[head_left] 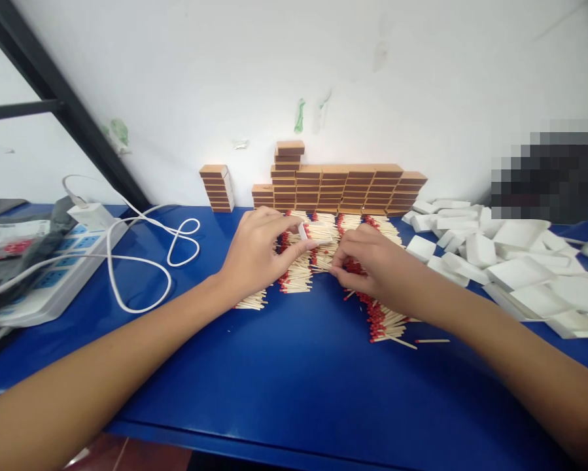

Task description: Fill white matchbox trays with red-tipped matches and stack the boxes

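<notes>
My left hand point(259, 252) holds a small white matchbox tray point(316, 232) between thumb and fingers, just above a heap of red-tipped matches point(323, 252) on the blue table point(294, 379). My right hand point(372, 265) is curled, its fingertips pinching into the matches beside the tray. More matches point(384, 317) trail out beneath the right wrist. Stacks of brown matchbox sleeves point(337, 190) line the wall behind the heap.
A pile of empty white trays point(509, 261) covers the right side. On the left lie a white power strip point(53, 275) and a looped white cable point(141, 261). A smaller stack of brown boxes point(218, 188) stands apart. A black metal frame point(78, 124) slants at upper left.
</notes>
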